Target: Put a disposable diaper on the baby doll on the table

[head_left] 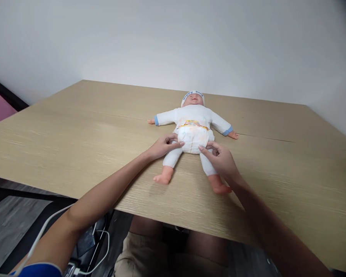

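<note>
A baby doll (194, 112) in a white suit with blue cuffs and a lettered headband lies on its back, head away from me, arms spread, feet toward me. Around its hips sits a white diaper (192, 139) with an orange printed strip at the waist. My left hand (167, 145) pinches the diaper's edge at the leg on the left side, thumb on top. At the opposite leg, my right hand (219, 156) pinches the diaper's other edge between thumb and fingers. My fingertips are partly hidden by the diaper and the legs.
The doll rests on a wood-grain table (75, 142) with a seam across it, its front edge close to my lap. Behind stands a white wall (173, 42). A white cable (43, 227) runs beside my left arm. Something pink (0, 104) shows at the far left.
</note>
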Motion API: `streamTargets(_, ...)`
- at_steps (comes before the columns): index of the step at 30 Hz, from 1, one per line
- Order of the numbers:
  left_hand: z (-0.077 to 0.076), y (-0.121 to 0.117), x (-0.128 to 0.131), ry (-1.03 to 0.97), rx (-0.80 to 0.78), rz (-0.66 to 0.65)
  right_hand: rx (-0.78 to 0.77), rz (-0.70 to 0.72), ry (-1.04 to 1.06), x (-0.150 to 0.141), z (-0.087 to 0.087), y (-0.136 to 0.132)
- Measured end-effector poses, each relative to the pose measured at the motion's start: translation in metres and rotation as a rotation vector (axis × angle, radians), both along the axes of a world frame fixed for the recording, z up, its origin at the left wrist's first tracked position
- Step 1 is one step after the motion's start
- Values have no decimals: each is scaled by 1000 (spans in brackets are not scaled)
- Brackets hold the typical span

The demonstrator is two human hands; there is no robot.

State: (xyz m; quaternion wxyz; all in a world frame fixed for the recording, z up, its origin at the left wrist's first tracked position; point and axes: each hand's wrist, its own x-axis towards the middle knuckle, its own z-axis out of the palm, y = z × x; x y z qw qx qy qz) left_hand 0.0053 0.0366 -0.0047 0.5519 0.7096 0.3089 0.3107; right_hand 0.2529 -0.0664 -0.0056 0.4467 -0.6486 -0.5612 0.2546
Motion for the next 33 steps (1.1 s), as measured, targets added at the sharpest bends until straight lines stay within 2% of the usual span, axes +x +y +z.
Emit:
streamTargets(5, -3, 1, -2, -21, -4, 9, 259, -2, -313, 3, 1, -2)
streamTargets(8, -4, -2, -3, -68, -9, 35, 372, 28, -402, 7, -2, -3)
streamTargets(13, -6, -9, -3, -121, -11, 57, 501, 64, -404, 9, -5, -5)
streamTargets(16, -9, -13, -5, -133, -5, 113, 565, 83, -383, 10, -6, -7)
streamTargets(21, -13, -18, -10, -137, 138, 199, 627, -79, -304, 20, -19, -3)
streamTargets(24, -15, -11, -16, -67, 387, 378, 630, -215, -324, 31, -29, 7)
streamTargets(28, -17, 18, -22, 300, 772, 580, 493, -284, -538, 47, -35, 31)
streamTargets(30, -18, 37, -21, 457, 843, 615, 387, -294, -652, 55, -35, 49)
streamTargets(33, -20, 67, -13, 581, 843, 629, 314, -292, -765, 65, -35, 80)
